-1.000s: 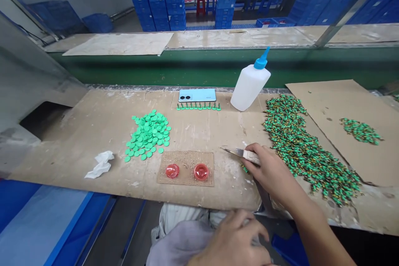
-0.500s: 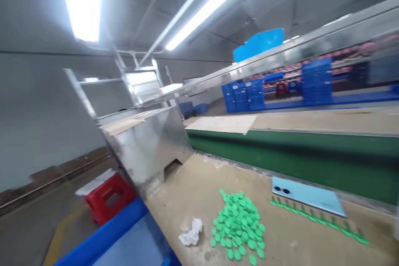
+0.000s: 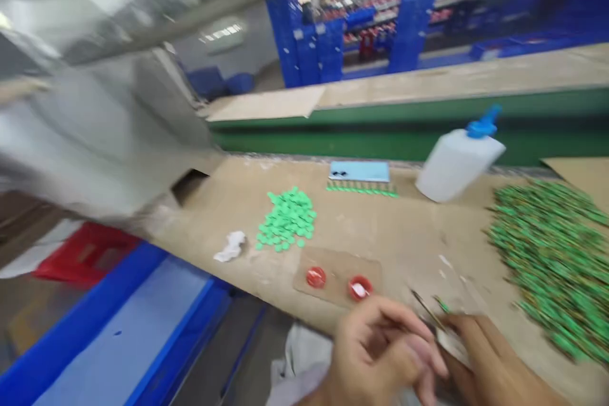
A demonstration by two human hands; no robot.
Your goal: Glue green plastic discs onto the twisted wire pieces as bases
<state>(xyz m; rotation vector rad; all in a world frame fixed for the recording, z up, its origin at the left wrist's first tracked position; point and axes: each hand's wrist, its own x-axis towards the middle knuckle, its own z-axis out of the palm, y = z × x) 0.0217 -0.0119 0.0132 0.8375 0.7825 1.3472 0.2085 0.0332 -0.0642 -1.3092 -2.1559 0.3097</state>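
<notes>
Red cup, lower centre, might tip if our loosely curled left grip bumps it, our right grip clasping a tool.

A slim, dark-tipped tool with a pale handle is held aslant, its tip just beside a small green piece lying flat, blurred. Left of them sits a round red dish, white showing inside.

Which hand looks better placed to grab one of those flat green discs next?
Probably the left hand: it is nearer the green discs, with nothing clearly visible in its grasp. The right hand is farther off and appears to hold a thin tool.
</notes>
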